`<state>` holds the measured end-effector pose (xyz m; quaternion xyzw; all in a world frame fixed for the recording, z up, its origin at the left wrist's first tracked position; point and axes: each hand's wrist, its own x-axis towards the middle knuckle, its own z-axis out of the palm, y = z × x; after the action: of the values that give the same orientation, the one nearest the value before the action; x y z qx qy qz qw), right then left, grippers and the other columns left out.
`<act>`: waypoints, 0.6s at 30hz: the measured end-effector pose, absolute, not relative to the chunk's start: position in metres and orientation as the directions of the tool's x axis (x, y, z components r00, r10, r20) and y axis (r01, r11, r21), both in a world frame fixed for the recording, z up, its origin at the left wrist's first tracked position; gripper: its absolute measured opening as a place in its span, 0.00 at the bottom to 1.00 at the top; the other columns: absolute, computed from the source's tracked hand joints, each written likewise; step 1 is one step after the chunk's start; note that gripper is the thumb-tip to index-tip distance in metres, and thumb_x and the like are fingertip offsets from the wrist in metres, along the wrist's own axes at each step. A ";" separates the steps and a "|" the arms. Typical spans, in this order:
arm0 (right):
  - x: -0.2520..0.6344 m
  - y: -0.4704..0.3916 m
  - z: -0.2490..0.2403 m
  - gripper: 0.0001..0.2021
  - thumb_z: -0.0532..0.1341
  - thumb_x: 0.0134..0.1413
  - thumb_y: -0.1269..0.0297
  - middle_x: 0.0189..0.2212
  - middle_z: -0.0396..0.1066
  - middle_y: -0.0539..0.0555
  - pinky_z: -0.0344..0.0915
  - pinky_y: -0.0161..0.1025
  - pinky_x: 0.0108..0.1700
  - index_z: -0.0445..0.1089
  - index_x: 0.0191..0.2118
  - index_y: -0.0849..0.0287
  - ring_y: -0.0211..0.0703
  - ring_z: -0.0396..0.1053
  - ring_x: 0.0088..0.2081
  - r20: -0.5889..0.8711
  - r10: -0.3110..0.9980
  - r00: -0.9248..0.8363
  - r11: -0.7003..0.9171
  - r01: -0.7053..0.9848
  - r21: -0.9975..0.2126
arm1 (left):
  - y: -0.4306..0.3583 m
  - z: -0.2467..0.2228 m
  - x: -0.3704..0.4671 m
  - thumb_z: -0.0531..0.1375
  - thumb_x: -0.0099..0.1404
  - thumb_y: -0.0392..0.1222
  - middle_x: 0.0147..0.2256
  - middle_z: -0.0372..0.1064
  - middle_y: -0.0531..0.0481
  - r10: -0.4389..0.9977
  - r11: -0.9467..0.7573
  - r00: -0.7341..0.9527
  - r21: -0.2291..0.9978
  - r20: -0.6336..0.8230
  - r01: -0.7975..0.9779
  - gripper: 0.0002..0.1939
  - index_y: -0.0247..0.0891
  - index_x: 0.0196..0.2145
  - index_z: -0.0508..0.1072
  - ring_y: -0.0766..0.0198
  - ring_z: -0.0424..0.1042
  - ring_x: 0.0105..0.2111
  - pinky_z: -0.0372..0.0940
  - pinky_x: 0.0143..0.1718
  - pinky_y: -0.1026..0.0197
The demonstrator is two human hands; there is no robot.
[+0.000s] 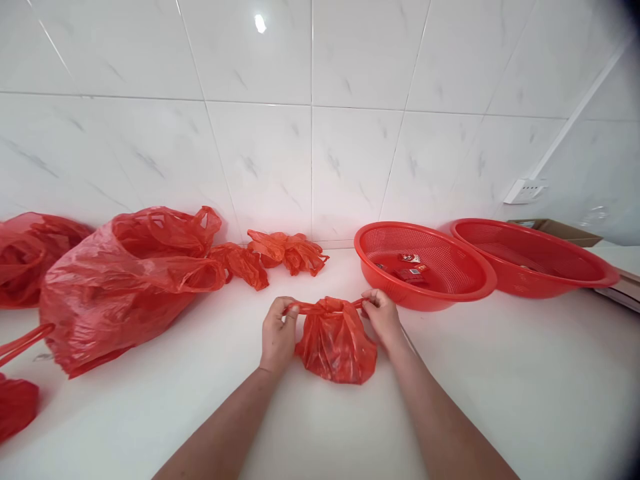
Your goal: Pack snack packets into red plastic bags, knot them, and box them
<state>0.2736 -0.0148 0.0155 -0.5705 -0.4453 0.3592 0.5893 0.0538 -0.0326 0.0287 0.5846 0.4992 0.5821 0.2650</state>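
Note:
A small red plastic bag rests on the white table between my hands, its body rounded and its top gathered. My left hand is closed on the bag's left handle, thumb against the fingers. On the other side, my right hand pinches the right handle. Both handles are stretched out sideways, with a twist or knot of plastic in the middle. What lies inside the bag cannot be made out through the film.
A large red bag and crumpled red bags lie at the left and back. Back right, a red basket holds small packets, beside another red basket and a cardboard box. A tiled wall stands behind.

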 end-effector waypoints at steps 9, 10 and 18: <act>0.275 -0.017 0.015 0.08 0.52 0.45 0.70 0.32 0.71 0.51 0.60 0.40 0.40 0.67 0.31 0.55 0.44 0.67 0.36 0.253 0.889 0.381 -0.052 0.634 -0.772 | -0.014 0.025 0.028 0.54 0.61 0.50 0.32 0.66 0.53 0.897 -0.168 -0.402 0.982 0.186 0.082 0.11 0.39 0.31 0.66 0.63 0.66 0.35 0.62 0.42 0.57; 0.275 -0.018 0.015 0.08 0.52 0.46 0.69 0.33 0.71 0.51 0.60 0.40 0.41 0.67 0.32 0.55 0.44 0.67 0.37 0.266 0.890 0.371 -0.025 0.622 -0.782 | -0.015 0.025 0.028 0.55 0.61 0.50 0.35 0.67 0.52 0.897 -0.171 -0.395 0.980 0.196 0.099 0.11 0.40 0.34 0.67 0.62 0.67 0.38 0.62 0.44 0.56; 0.244 -0.029 0.017 0.08 0.58 0.50 0.59 0.35 0.70 0.52 0.62 0.42 0.43 0.72 0.34 0.54 0.45 0.67 0.38 0.298 0.953 -0.049 0.294 0.388 -0.874 | -0.037 0.025 0.055 0.66 0.51 0.49 0.62 0.49 0.41 0.870 -0.486 0.103 0.805 0.482 0.341 0.42 0.43 0.61 0.54 0.50 0.50 0.61 0.51 0.58 0.47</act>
<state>0.2442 -0.0293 0.0170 -0.5103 -0.6571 0.3047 0.4637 0.0553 -0.0371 0.0254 0.6956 0.4355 0.5088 0.2599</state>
